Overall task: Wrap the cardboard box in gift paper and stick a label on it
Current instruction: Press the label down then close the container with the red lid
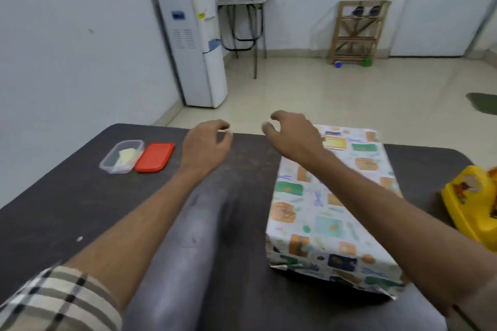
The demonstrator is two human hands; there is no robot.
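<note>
The cardboard box (333,212) lies on the right half of the dark worktop (80,209), its long side running away from the person. Glossy gift paper with small coloured pictures covers it fully. At the near end the fold looks rough, with one corner standing loose. On the top, at the far end, sits a yellow rectangular label (334,142), so I judge the sticking is almost done.

Both hands hover above the far edge of the worktop, close to each other but apart. The right hand (293,137) is just beside the label, its fingers loosely curled and holding nothing I can see. The left hand (205,146) has thumb and forefinger near together. There is a pale sliver there, but the blur does not let me tell if it pinches something.

At the left stands a clear plastic container (122,156) with pale pieces inside, and its red lid (154,157) lies flat touching it, probably kept open for reaching.
</note>
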